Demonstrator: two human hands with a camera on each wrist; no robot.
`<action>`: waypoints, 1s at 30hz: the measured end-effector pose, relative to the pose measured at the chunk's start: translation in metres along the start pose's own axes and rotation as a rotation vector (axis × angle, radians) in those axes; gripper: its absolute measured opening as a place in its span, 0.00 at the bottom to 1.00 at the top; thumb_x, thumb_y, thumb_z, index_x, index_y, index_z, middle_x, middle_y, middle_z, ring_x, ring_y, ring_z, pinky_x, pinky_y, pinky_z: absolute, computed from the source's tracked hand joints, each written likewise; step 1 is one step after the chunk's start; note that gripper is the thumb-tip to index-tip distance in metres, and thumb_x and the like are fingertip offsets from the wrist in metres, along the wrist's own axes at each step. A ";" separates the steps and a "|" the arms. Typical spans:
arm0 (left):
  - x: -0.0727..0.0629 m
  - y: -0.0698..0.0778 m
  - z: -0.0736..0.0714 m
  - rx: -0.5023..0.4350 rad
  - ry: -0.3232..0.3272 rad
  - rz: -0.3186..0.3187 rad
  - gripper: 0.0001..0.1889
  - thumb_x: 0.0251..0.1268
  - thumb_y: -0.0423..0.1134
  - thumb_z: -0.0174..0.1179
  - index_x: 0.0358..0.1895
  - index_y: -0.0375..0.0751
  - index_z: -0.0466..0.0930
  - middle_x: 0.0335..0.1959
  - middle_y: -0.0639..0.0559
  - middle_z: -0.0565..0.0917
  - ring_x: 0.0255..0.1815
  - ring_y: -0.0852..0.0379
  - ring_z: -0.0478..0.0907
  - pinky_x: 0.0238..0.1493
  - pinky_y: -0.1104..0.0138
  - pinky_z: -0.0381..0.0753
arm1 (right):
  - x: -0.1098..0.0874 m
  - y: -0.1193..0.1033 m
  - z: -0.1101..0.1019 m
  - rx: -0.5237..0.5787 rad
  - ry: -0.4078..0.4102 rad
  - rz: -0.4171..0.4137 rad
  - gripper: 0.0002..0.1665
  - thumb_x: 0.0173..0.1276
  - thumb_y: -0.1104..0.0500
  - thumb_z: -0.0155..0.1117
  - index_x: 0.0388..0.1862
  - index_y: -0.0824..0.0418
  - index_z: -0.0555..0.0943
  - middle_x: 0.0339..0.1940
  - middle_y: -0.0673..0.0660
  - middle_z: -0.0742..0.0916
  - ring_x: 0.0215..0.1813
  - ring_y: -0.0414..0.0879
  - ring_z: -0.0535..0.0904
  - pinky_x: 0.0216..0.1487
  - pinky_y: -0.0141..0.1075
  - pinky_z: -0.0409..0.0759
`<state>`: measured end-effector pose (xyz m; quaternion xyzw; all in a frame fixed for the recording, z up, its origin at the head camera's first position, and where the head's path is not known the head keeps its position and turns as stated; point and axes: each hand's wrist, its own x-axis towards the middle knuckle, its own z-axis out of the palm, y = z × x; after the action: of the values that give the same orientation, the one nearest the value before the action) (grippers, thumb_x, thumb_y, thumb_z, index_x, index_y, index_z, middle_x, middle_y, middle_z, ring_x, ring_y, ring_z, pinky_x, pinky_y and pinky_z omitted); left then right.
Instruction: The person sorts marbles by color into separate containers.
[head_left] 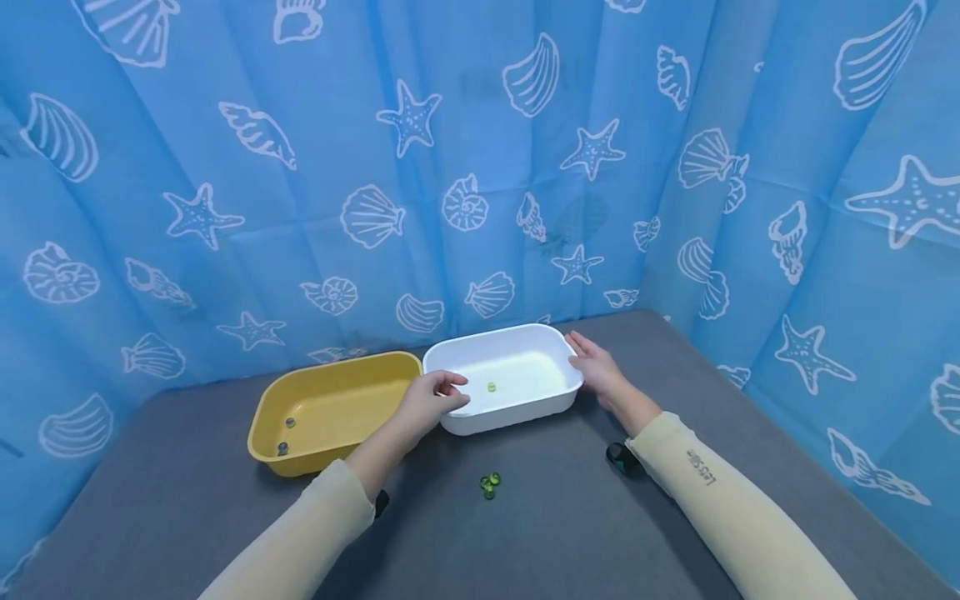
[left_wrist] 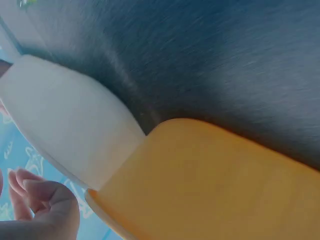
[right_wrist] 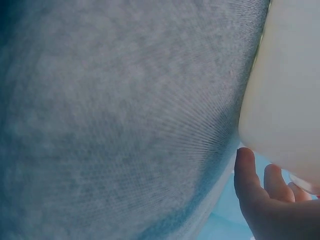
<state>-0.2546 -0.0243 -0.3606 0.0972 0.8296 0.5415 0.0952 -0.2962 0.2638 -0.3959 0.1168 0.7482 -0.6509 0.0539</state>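
A white plastic basin (head_left: 517, 408) stands on the grey surface with one small green bead (head_left: 491, 387) inside. My right hand (head_left: 600, 373) holds its right rim, thumb over the edge and fingers along the outer wall. In the right wrist view, fingers (right_wrist: 272, 182) show against the white wall. Over the basin's left end hovers my left hand (head_left: 435, 398), its fingers loosely bent with a gap to the thumb and nothing visible between them. A yellow basin (head_left: 333, 367) sits beside it on the left, with two dark, shiny beads (head_left: 282, 448) in it.
Several green beads (head_left: 490, 485) lie clustered on the grey surface (head_left: 555, 525) in front of the white basin. Behind both basins hangs a blue curtain (head_left: 480, 250) with white shells and starfish, which also runs along the right side.
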 end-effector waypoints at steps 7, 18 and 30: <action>-0.026 -0.015 -0.006 0.008 -0.119 0.073 0.13 0.65 0.31 0.62 0.50 0.30 0.79 0.29 0.49 0.76 0.32 0.56 0.70 0.33 0.69 0.71 | 0.001 0.002 -0.002 -0.003 -0.006 -0.013 0.33 0.81 0.63 0.37 0.80 0.56 0.44 0.79 0.52 0.54 0.78 0.49 0.48 0.71 0.49 0.63; -0.055 -0.043 -0.001 0.075 -0.300 0.087 0.15 0.64 0.34 0.64 0.52 0.31 0.78 0.33 0.52 0.77 0.36 0.55 0.73 0.34 0.67 0.74 | 0.001 -0.001 0.001 -0.008 -0.013 -0.002 0.33 0.81 0.62 0.38 0.80 0.55 0.44 0.79 0.51 0.55 0.78 0.48 0.48 0.72 0.49 0.60; -0.050 -0.051 0.008 0.150 -0.423 -0.004 0.16 0.62 0.32 0.66 0.53 0.35 0.80 0.30 0.53 0.75 0.31 0.57 0.71 0.30 0.68 0.70 | -0.001 -0.003 0.003 -0.003 -0.013 0.005 0.33 0.81 0.63 0.37 0.80 0.55 0.43 0.79 0.51 0.54 0.78 0.48 0.47 0.72 0.48 0.60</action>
<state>-0.2073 -0.0507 -0.4078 0.2140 0.8293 0.4455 0.2607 -0.2957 0.2608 -0.3933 0.1141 0.7484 -0.6505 0.0605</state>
